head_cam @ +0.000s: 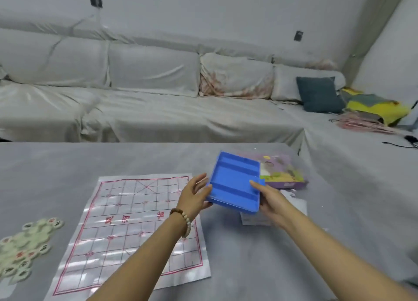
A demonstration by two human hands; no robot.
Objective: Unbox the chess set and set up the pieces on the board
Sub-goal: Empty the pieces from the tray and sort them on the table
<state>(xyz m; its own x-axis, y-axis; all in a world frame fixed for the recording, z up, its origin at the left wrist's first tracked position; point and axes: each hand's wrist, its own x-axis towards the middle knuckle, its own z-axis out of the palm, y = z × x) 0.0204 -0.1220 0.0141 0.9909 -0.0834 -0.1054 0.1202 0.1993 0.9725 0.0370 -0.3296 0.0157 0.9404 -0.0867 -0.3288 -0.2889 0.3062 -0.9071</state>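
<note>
My right hand (271,201) pinches the blue tray (235,183) by its right edge while my left hand (193,195), fingers straight, props the other edge beside the xiangqi board (135,221).

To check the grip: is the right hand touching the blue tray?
Touching. Head view: the right hand rests its thumb on the blue tray, gripping its edge.

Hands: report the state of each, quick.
Left hand: open, straight fingers touching the tray.
Right hand: grip on the tray, thumb on top.
</note>
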